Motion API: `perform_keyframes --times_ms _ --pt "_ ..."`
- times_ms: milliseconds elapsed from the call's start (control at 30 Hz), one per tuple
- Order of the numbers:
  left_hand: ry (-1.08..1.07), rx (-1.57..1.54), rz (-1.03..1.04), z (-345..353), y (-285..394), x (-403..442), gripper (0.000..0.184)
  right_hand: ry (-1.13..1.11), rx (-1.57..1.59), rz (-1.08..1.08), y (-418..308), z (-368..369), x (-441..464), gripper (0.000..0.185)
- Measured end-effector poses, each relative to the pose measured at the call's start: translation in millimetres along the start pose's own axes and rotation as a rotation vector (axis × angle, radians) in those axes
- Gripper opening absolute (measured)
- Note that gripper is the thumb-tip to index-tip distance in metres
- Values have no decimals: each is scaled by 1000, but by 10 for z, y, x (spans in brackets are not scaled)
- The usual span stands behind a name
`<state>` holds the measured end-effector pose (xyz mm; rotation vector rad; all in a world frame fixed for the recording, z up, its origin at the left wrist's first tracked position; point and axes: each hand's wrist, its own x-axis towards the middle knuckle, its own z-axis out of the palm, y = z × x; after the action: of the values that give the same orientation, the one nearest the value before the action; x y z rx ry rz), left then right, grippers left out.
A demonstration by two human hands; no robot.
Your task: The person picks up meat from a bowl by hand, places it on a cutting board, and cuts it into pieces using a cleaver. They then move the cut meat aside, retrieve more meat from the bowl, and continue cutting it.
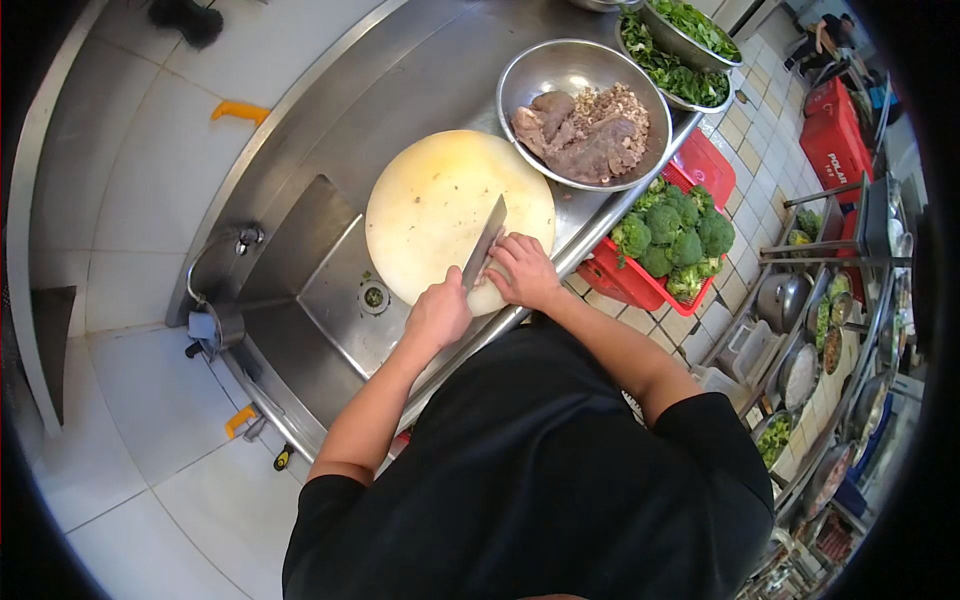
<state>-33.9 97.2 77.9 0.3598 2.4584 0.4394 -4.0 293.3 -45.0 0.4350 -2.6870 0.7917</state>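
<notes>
Pale and round, the cutting board (430, 215) in the head view rests on a steel table (420, 70) beside a sink (345, 335), with both hands over its near right part. The left hand (439, 314) has its fingers wrapped around the handle of a broad knife (485, 247), clamped on it, the blade slanting away from them between the two hands. The right hand (527, 272) has its fingers bent and close together just beside the blade, with the thumb set apart from them. A small piece of meat (481, 280) lies at those right fingertips, against the board; how firmly it is pinned, I cannot tell.

Beyond the right fingers, a metal bowl (545, 68) holds large lumps and small chopped bits of meat (600, 152). Farther to their right, a red basket (622, 278) is heaped with broccoli (668, 232), and bowls of leafy greens (690, 72) stand past the metal bowl.

Judging by the grip, cutting the small piece is the step in hand. Another stroke would call for the right fingertips tucked back from the edge, the piece held steady, and the blade kept upright along the knuckles.
</notes>
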Motion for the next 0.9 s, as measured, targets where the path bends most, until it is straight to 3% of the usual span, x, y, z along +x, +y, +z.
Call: perform_keyframes --times_ms 500,900 --pt "134 -79 -23 81 -158 -202 24 88 213 147 -36 -75 94 41" --pt "150 -90 -50 266 -235 -223 27 -121 135 -118 111 -87 271 28"
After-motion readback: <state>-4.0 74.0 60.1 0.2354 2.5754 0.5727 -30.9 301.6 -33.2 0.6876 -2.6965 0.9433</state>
